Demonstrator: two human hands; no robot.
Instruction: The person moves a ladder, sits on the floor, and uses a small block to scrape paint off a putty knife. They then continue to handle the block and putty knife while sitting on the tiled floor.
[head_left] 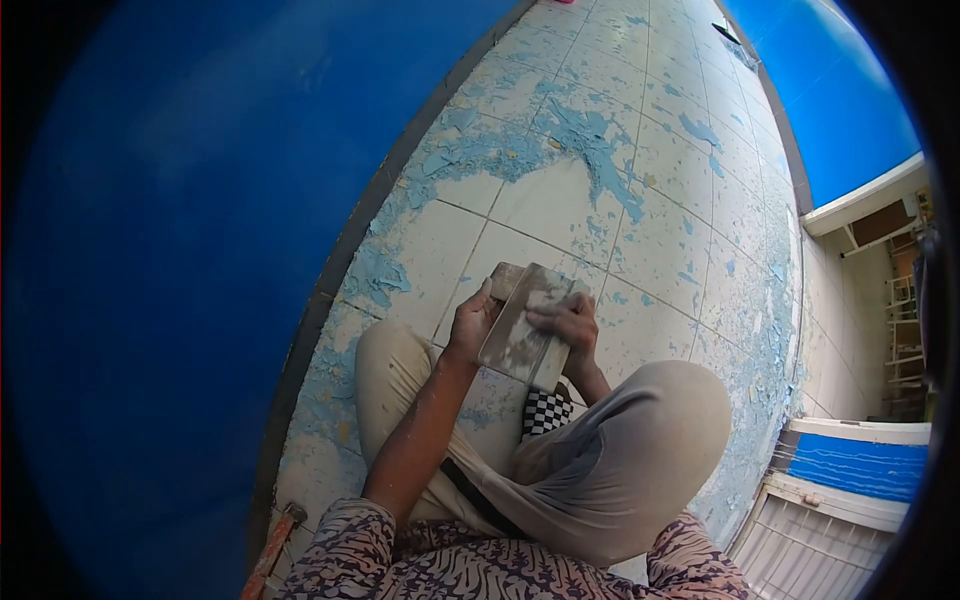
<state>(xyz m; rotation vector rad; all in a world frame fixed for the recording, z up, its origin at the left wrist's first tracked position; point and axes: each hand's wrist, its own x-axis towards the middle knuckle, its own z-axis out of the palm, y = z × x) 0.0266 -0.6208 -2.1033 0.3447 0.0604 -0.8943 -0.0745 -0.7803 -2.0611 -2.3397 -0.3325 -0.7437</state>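
Note:
In front of my crossed legs, a dusty grey-brown rectangular sheet (512, 338) is held tilted above the floor. A crease or edge runs along it, and pale powder smears its face; it resembles sandpaper, though the kind is not certain. My left hand (473, 322) grips its left edge, the thumb against a smaller brown flap (507, 280) at the top. Curled over the right part, the fingers of my right hand (570, 325) press on the surface, slightly blurred. Just below the sheet shows a black-and-white checkered item (547, 411), partly hidden by my leg.
Pale floor tiles (540, 205) carry scattered flakes of light-blue paint (590, 135). A blue wall (200, 220) rises close on the left. To the right are a doorway (850, 300) and a white barred panel (815, 540). An orange-handled tool (272, 548) lies at lower left.

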